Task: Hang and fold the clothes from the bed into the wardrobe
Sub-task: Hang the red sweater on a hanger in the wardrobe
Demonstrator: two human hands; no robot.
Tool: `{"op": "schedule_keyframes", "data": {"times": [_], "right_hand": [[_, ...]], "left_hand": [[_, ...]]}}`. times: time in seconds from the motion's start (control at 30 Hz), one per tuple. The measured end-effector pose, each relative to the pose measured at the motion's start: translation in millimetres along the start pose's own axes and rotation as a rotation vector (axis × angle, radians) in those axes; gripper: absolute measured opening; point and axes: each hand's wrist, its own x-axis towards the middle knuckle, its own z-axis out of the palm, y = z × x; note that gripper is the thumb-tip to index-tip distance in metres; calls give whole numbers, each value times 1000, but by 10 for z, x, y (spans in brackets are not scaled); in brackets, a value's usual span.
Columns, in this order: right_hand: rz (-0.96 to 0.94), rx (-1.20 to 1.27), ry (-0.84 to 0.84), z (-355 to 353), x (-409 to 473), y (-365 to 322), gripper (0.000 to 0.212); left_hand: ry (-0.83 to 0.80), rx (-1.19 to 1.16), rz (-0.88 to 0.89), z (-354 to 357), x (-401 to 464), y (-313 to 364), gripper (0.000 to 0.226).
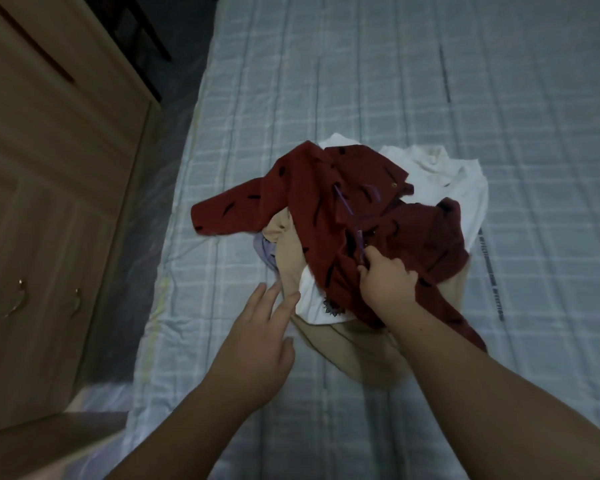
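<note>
Head view looks down on two bare forearms reaching over a bed. Right hand (387,277) has its fingers curled round the lower end of a thin purple hanger (352,220), gripping it where it pokes out of a dark red sweater (312,206) patterned with short black dashes. Left hand (260,329) is spread with straight fingers, its fingertips touching the edge of a beige garment (291,258) at the near left side of the pile. The red sweater lies crumpled on top of the heap, one sleeve stretched out to the left across the bedcover. Under it, just left of the right hand, a white garment (314,303) with a small dark printed motif shows, and a bit of lilac cloth (265,249) peeks out at the pile's left edge. Another white garment (447,174) lies at the far right side of the heap. All of this sits near the middle of the bed (395,81), which wears a pale blue-grey checked quilt. Beside the bed on the left stands a light wooden wardrobe (49,202) with two small metal handles (18,299) on its closed doors.
</note>
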Motion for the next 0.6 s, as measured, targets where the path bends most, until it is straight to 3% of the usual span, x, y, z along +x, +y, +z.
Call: {"op": "schedule_keyframes", "data": {"times": [0.2, 0.43, 0.6], "right_hand": [[-62, -43, 138, -766, -792, -139, 6], [-159, -55, 314, -1591, -1977, -527, 20], [-220, -86, 399, -2103, -2558, -872, 18]], "left_hand": [[50, -9, 133, -502, -252, 106, 69], [128, -21, 193, -1398, -667, 120, 71], [234, 44, 218, -2012, -781, 80, 84]]}}
